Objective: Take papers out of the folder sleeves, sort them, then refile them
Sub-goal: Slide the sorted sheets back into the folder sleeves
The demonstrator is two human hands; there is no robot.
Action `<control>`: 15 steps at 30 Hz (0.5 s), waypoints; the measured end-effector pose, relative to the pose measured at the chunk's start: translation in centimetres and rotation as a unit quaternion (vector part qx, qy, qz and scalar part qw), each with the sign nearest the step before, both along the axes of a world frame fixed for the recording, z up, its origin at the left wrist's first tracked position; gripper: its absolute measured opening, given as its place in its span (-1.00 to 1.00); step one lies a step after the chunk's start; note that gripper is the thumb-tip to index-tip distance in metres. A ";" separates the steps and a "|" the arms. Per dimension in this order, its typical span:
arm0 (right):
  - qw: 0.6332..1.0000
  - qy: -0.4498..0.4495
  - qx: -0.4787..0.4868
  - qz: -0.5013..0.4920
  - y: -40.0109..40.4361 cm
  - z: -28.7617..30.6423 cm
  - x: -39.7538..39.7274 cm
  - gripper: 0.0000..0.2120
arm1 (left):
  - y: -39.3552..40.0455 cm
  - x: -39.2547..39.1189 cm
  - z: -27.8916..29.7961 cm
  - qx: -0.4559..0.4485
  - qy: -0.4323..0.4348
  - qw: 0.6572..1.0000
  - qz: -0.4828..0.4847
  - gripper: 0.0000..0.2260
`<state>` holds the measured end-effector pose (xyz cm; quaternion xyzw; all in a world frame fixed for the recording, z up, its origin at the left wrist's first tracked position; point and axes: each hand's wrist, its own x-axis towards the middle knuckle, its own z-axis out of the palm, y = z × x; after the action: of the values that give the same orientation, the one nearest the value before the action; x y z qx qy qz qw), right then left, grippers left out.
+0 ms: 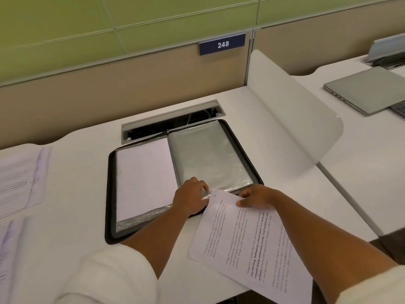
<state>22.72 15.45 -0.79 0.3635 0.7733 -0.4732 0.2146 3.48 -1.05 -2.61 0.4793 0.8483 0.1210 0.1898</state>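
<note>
One head-worn wide-angle view looks forward and steeply down, close over the white counter [76,194], facing the partition wall [109,88] behind

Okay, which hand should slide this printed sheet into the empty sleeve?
Probably the right hand: it already pinches the printed sheet, whose top corner is at the empty sleeve. The left hand rests at the sleeve's opening.
</note>
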 end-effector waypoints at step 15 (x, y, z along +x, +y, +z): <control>0.994 0.074 -0.047 -0.071 0.1 -0.3 1.5 -0.85 | 0.9 0.5 0.4 -0.002 0.071 0.997 -0.014 -0.82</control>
<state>24.21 15.51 -1.08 0.3710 0.7360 -0.5488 0.1395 3.98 -0.17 -2.24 0.4982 0.8530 0.0826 0.1316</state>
